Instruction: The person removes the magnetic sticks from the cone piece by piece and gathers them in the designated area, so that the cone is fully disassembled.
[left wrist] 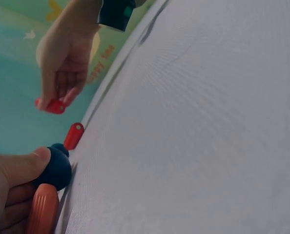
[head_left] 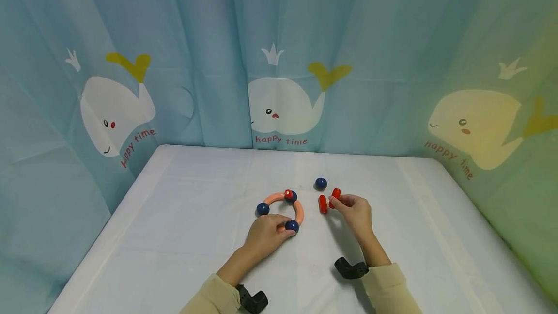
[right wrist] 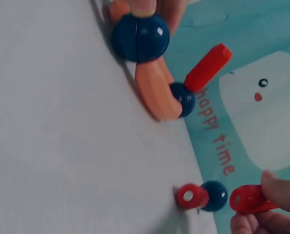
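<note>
Ring (head_left: 299, 212): lay on the white table (head_left: 427, 236) just ahead of the left hand, which hid part of it; orange arcs met at blue balls.
Left hand (head_left: 266, 236): pinched the near ball (head_left: 292, 226) of the ring between thumb and fingers.
Side ball (head_left: 263, 209): sat on the ring just beyond the left hand's knuckles.
Far ball (head_left: 294, 197): sat on the ring, ahead and to the right of the left hand, with an upright rod (right wrist: 208, 67) on it.
Right hand (head_left: 357, 214): narrow, holding a held rod (head_left: 334, 198), red, above the table.
Loose rod (head_left: 323, 204): lay just left of the right hand's fingertips, also red.
Loose ball (head_left: 320, 184): rested beyond the right hand, ahead and to its left.
Curtain (head_left: 379, 23): hung past both hands, printed with whales.
</note>
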`<state>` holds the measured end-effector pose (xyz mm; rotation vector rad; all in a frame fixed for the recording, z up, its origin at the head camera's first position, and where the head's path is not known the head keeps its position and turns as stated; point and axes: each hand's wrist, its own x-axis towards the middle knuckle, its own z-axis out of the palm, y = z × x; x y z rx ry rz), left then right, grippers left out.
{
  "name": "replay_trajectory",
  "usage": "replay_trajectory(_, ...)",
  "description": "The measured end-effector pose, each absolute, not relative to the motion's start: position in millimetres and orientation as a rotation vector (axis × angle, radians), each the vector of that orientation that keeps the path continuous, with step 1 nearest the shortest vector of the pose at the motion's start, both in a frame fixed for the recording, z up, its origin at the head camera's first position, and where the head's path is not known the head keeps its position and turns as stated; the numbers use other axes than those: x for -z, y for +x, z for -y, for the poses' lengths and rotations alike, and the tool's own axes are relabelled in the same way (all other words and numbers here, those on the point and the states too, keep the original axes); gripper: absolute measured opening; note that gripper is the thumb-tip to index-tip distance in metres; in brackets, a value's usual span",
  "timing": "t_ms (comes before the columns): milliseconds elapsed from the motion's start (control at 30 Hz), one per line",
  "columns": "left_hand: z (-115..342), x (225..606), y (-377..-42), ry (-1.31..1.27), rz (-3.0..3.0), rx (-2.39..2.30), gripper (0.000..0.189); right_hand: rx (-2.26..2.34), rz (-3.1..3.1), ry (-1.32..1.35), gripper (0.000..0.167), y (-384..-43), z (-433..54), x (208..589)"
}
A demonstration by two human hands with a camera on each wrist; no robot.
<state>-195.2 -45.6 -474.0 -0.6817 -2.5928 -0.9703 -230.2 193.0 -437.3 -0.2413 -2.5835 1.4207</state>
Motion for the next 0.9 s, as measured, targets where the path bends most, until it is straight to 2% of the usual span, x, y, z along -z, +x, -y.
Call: replay_trajectory(900,46.8,471.1,-193.0,-0.679,2.61,0.983,0.028,-1.142,2.711,-0.232,0.031,-241.0,-193.8,457.7)
